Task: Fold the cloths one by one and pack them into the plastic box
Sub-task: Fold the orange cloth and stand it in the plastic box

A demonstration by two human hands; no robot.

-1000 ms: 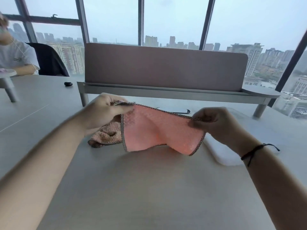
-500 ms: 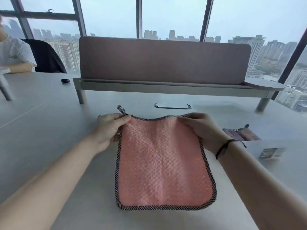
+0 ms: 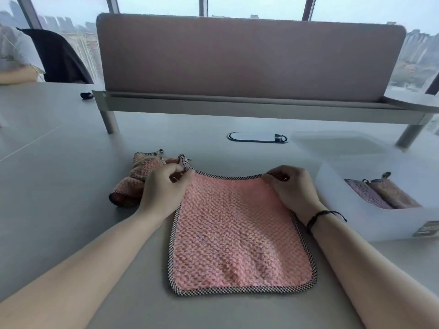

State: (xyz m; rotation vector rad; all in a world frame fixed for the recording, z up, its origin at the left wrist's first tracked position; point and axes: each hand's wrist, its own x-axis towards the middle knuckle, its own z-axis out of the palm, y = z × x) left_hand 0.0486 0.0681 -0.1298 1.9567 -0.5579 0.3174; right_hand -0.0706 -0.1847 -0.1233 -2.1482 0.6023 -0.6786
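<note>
While both hands pinch its far corners, the pink waffle-textured cloth with black-and-white checked trim (image 3: 240,231) lies spread flat on the grey table (image 3: 59,176). Left hand (image 3: 164,191): fingers curled, thumb and fingertips gripping the far-left corner beside the hanging loop. Right hand (image 3: 293,188): fingers curled, pinching the far-right corner edge; black cord bracelet (image 3: 320,218) on that wrist. Cloth's near edge sits toward the person, between the two forearms. Crumpled pile of similar pink cloths (image 3: 137,179) just left of the left hand, partly hidden behind it. Translucent white plastic box (image 3: 370,224) to the right of the right hand, near but apart; two folded cloths, one purplish and one brownish (image 3: 380,193), lie inside it. Beyond both hands: oval cable grommet (image 3: 257,137), then a mauve desk divider panel (image 3: 249,58).
</note>
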